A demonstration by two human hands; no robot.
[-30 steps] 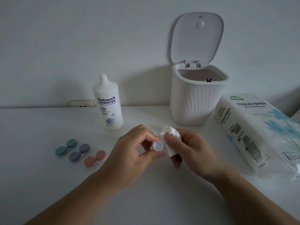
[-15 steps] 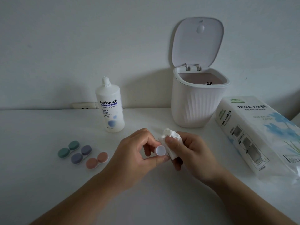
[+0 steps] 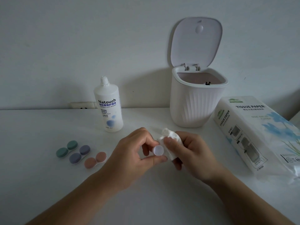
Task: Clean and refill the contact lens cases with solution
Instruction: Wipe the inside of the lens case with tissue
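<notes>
left hand [image 3: 134,153]: fingers curled, grip clamped on a small white round cap [image 3: 158,150], thumb under it, fingertips on top; cap's flat face turned toward camera
right hand [image 3: 193,153]: grip clamped on a crumpled white tissue [image 3: 168,138], thumb pressing the tissue against the cap's right edge
cap and tissue: touching, held just above the tabletop [image 3: 48,184], centre of view
solution bottle [image 3: 108,108]: white, "Natouch" label, upright, nozzle showing on top, behind and left of the hands, near the wall
green lens case [image 3: 66,148]: both lids on, leftmost of three, on tabletop left of left hand
purple lens case [image 3: 79,154]: both lids on, just beside the green one, middle of the row
pink lens case [image 3: 95,159]: both lids on, rightmost, nearest the left hand, not touched
case row: three lie side by side, each slanted the same way, close together; cannot tell if they touch
bin [image 3: 198,101]: small white ribbed, lid flipped up against the wall, pinkish inside, behind the right hand
tissue pack [image 3: 253,135]: "TISSUE PAPER" print, lying on the right side of tabletop, well apart from the cases
wall socket [image 3: 82,105]: at tabletop edge, left of bottle
</notes>
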